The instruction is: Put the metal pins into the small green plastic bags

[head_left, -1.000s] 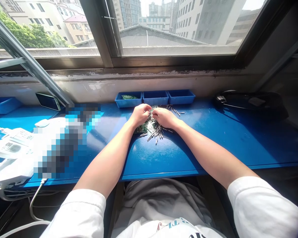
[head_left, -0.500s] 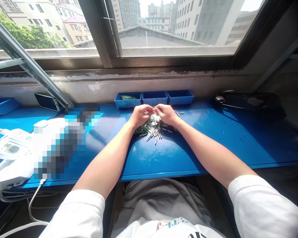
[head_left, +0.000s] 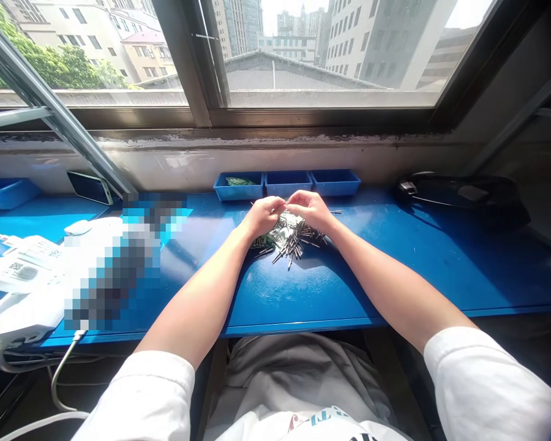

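My left hand [head_left: 265, 215] and right hand [head_left: 311, 209] had just closed the gap between them, fingertips meeting in front of the middle blue tray [head_left: 288, 191]; to my mind, they now shared one small spot of work. Both were curled into a pinch, though I couldn't tell whether anything sat inside. The metal pins [head_left: 289, 248] lay heaped below my fingers, on the near side of that tray. Their long axes fanned out, many running away from the tray toward me; one stray, off to its right, lay crosswise.
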Motion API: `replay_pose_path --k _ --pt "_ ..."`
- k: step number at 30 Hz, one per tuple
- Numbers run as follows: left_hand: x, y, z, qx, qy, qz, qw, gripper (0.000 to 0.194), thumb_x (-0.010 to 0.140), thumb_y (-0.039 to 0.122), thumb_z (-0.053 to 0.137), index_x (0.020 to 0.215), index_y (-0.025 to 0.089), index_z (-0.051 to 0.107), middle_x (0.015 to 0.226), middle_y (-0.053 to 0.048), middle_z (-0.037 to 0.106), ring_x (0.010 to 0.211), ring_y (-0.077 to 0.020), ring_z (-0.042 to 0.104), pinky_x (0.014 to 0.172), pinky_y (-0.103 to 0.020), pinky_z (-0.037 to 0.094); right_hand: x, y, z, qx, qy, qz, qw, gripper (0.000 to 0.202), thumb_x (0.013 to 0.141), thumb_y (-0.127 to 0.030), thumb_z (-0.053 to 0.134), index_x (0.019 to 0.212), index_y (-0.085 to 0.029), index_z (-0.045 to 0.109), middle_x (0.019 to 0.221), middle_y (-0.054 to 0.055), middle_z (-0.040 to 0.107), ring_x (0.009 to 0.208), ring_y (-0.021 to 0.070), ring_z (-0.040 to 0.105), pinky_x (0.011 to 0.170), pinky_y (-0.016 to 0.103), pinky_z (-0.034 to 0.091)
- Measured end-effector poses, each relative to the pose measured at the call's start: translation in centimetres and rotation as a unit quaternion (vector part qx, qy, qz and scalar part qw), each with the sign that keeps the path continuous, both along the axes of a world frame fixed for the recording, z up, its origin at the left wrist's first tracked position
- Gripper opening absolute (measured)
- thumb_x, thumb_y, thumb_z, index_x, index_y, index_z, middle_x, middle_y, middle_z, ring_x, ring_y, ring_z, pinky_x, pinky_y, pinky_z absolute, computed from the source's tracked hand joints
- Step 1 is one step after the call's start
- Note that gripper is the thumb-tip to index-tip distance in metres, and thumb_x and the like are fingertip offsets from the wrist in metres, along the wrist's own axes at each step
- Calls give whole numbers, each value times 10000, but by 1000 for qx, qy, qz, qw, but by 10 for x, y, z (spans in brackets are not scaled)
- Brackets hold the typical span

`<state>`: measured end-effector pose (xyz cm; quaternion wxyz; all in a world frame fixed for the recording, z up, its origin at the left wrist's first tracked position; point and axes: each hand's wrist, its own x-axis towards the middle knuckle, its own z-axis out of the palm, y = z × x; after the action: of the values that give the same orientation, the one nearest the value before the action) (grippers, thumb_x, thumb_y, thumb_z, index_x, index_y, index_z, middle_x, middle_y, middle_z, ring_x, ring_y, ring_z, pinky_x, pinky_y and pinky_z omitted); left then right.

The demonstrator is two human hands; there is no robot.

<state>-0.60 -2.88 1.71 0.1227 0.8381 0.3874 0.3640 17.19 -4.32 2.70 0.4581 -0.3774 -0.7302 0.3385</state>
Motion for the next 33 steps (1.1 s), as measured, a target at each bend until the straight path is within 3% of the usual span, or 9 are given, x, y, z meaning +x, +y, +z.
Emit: replay_pose_path --k 3,8,13,18,23,27,33 --pt "0 0 2 13 -7 26 1000 253 888 312 458 994 184 649 985 -56 669 908 -180 607 821 -300 472 1 2 4 5 -13 -35 999 213 713 -364 624 754 -155 617 684 3 621 633 128 542 616 262 446" --pt "-3 3 0 21 -5 77 997 247 883 277 459 1028 169 629 1016 -75 653 943 -192 606 875 -319 472 0 21 12 66 -96 -171 978 237 734 -286 554 895 -152 664 838 37 676 720 158 577 711 301 480" --pt "-6 6 -4 24 28 83 996 235 849 203 467 1010 175 636 1017 -71 649 959 -194 601 910 -315 466 -1 48 21 95 -263 -231 932 483 720 -229 550 1192 -139 596 1172 91 630 1079 270 525 952 409 420" --pt "-5 4 -3 27 50 80 995 266 821 154 460 1014 179 641 1027 -69 646 968 -199 598 914 -320 469 -6 62 26 76 -394 -227 888 705 712 -266 597 1386 -167 414 1407 111 450 1224 391 363 990 569 328" --pt "-5 2 -2 27 63 81 994 262 819 158 462 1001 184 649 1030 -66 646 961 -202 597 900 -327 474 -12 69 20 40 -457 -198 866 570 720 -286 605 1272 -163 532 1301 127 539 1231 406 340 999 617 277" --pt "-5 2 -3 35 68 79 994 256 824 165 456 988 182 652 1025 -67 646 951 -202 601 888 -325 478 -14 70 17 37 -460 -202 864 479 742 -308 588 1198 -163 584 1212 131 595 1210 403 356 987 620 276" --pt "-5 2 -3 35 78 78 993 252 820 168 461 977 193 656 1024 -61 646 975 -205 598 897 -325 475 -9 67 15 45 -441 -199 874 485 799 -359 549 1244 -165 556 1248 132 577 1198 393 362 983 611 280"
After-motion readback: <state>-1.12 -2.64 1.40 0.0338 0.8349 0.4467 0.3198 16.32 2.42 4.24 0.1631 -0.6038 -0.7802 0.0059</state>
